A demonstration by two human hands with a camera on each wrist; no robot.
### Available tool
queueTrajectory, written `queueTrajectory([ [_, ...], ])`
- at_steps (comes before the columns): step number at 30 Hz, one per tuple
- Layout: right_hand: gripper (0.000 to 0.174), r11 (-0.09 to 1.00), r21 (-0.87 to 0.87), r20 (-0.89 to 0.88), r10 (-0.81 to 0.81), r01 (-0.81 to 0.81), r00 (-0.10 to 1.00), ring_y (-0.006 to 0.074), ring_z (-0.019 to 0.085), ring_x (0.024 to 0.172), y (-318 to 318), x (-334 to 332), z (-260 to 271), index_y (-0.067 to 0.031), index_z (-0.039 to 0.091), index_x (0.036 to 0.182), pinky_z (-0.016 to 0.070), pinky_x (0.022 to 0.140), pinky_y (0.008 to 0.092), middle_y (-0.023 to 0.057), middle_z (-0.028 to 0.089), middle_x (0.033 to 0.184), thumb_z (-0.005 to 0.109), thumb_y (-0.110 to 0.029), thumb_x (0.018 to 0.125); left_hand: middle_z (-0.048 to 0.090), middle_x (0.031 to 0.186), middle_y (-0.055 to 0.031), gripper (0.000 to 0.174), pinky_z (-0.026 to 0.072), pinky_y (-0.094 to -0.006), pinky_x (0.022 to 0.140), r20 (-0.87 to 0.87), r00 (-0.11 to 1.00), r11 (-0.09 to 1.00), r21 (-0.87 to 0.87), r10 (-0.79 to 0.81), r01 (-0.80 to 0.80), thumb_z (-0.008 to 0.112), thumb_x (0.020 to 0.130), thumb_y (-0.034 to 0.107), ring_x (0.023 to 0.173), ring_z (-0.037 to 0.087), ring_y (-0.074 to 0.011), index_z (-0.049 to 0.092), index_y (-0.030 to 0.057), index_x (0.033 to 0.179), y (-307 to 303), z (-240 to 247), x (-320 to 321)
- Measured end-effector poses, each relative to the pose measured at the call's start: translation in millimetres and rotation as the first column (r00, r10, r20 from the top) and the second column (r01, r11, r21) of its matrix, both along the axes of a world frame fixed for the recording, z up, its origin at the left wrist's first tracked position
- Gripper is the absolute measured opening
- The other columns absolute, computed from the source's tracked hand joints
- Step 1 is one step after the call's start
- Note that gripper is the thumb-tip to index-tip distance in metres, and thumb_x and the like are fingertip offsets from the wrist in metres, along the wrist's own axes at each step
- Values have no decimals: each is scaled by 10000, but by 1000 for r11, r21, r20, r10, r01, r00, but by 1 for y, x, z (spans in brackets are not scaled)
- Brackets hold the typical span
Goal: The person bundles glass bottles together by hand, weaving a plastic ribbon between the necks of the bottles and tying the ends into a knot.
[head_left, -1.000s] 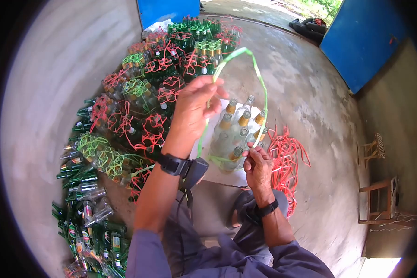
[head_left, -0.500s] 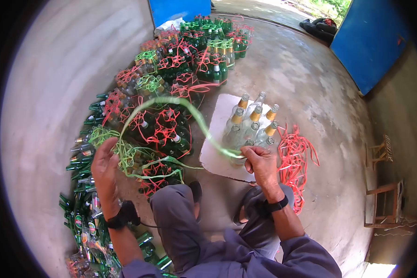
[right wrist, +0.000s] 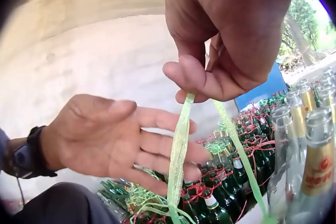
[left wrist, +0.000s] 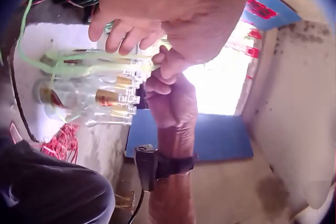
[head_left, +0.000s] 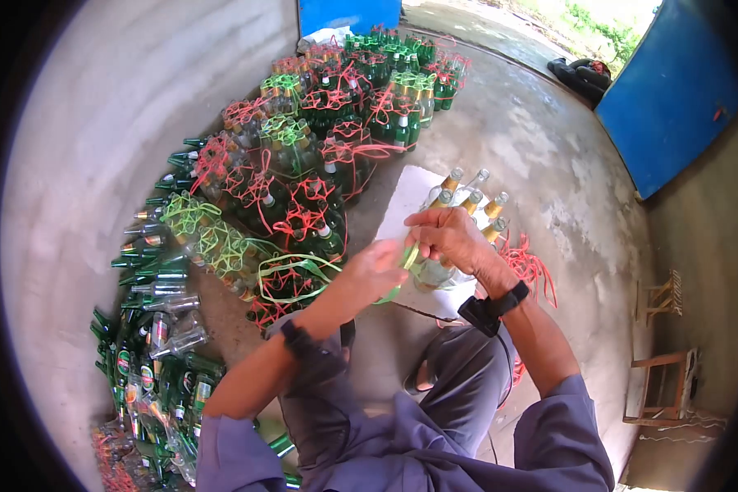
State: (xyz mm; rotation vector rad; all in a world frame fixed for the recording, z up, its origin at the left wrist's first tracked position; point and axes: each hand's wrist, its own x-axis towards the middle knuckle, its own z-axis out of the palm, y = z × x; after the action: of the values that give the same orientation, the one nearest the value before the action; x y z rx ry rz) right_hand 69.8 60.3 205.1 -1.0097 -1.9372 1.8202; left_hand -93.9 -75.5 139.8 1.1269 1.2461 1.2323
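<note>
Clear bottles (head_left: pixel 494 207) with gold neck labels stand grouped on a white board (head_left: pixel 398 197). My right hand (head_left: pixel 455 238) is over their near left side and pinches a green strap (right wrist: pixel 181 150) between thumb and fingers, as the right wrist view shows. The strap hangs down from it, and another length runs to the foot of the bottles. My left hand (head_left: pixel 369 275) is just left of the right one; in the right wrist view the left hand (right wrist: pixel 115 142) has its palm turned up and fingers extended behind the strap, with no grip on it.
Many strapped bundles of bottles (head_left: pixel 328 98) fill the floor on the left, with loose green bottles (head_left: pixel 152 369) lying by the wall. Red straps (head_left: pixel 529 266) lie right of the board. Wooden stools (head_left: pixel 660 389) and a blue door (head_left: pixel 672 98) are on the right.
The left hand has come back from the far left to beside the right hand. The right hand has risen over the bottles, and the wide green loop has drawn in.
</note>
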Motion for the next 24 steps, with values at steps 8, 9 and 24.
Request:
queueTrajectory([
  [8,380,997,3,29,72,-72,997,115,642,725,50,1,-5,69,609,1220,524,656,247,83,728,934,604,-47,858,573,678,-27,306,438,-236,572,339,931,971,-146,-133,191,480,1044,245,585,529,-111,644,-11,1077,24,-32,21],
  [9,376,991,94,71,84,-90,994,118,647,735,56,0,-6,64,610,1222,533,672,255,90,727,942,596,-20,856,573,678,-27,306,438,-236,572,344,930,971,-147,-130,190,480,1044,245,585,529,-111,644,-11,1077,27,-38,20],
  [24,311,369,848,372,99,-381,923,394,671,809,92,19,-44,-48,709,1037,536,707,442,194,698,871,544,66,799,609,643,-32,220,411,-243,450,339,936,957,-290,97,5,549,962,220,474,531,-104,657,29,935,83,-83,31],
])
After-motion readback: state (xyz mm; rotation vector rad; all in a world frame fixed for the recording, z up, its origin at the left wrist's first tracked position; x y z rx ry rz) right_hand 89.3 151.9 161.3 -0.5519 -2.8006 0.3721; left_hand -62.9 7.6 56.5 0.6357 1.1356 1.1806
